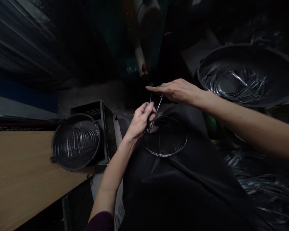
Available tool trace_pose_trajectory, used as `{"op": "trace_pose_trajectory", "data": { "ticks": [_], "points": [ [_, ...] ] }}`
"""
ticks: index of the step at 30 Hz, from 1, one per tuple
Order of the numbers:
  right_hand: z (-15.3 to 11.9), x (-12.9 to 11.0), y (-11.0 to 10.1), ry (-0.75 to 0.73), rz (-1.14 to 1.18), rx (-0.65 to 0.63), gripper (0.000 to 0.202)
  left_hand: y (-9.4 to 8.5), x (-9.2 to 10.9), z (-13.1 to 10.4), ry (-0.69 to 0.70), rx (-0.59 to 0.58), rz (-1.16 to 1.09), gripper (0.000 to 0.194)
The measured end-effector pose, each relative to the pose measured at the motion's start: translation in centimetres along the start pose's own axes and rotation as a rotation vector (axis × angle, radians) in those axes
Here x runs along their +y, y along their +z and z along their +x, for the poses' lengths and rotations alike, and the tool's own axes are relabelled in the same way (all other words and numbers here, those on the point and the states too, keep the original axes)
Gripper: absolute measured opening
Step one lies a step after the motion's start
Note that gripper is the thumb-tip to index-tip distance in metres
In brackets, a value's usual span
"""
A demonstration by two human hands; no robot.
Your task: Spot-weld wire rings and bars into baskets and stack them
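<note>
My left hand [144,117] is closed round wires at the upper left side of a round wire frame [167,155]. The frame has a thin double ring at its lower edge and fine spokes or uprights, and it rests over the dark apron on my lap. Two bright wire lengths [160,104] rise from near my left fingers toward the underside of my right hand. Above them, my right hand [177,91] lies with its fingers stretched out to the left, at or touching the wire tops. Its thumb is hidden.
A black tub [53,141] with wire rings and short rods stands at left by a dark crate [108,128] and wooden tabletop [19,166]. A large tub [245,48] holding bent wires is at right, above more wire bundles [262,189]. A dark green machine [115,48] stands ahead.
</note>
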State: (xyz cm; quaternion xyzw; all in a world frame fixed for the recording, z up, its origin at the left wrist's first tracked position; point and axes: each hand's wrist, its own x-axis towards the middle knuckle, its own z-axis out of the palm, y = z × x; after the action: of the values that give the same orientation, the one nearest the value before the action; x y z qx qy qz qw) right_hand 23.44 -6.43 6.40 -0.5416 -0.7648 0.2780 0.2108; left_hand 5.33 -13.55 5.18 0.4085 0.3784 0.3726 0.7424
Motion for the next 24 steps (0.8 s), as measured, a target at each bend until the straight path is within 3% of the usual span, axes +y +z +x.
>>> {"op": "trace_pose_trajectory", "data": {
  "ticks": [4, 9, 11, 14, 18, 21, 24],
  "points": [
    [-0.5, -1.2, 0.4, -0.132, -0.363, -0.067, 0.058, 0.1, 0.3, 0.1, 0.010, -0.127, 0.031, 0.034],
    [-5.1, -2.0, 0.9, -0.020, -0.228, 0.113, 0.041, -0.8, 0.8, 0.6, 0.007, -0.166, 0.041, 0.038],
    [-7.9, -2.5, 2.0, 0.075, 0.047, -0.013, 0.038, -1.5, 0.7, 0.8, 0.001, -0.198, 0.028, 0.039],
    [-10.7, -3.7, 4.6, 0.227, 0.471, -0.321, 0.044, -2.0, 0.4, 1.5, -0.004, -0.251, 0.002, 0.039],
    [-10.8, -5.0, 6.8, 0.254, 0.564, -0.498, 0.040, -1.7, 1.2, 2.7, -0.037, -0.343, 0.060, 0.045],
    [-10.5, -4.7, 6.4, 0.214, 0.528, -0.507, 0.036, -2.0, 1.8, 0.9, 0.044, -0.329, 0.224, 0.048],
    [-10.9, -4.1, 5.1, 0.308, 0.549, -0.433, 0.038, -3.3, -0.7, -4.5, 0.288, -0.214, 0.628, 0.042]
  ]
}}
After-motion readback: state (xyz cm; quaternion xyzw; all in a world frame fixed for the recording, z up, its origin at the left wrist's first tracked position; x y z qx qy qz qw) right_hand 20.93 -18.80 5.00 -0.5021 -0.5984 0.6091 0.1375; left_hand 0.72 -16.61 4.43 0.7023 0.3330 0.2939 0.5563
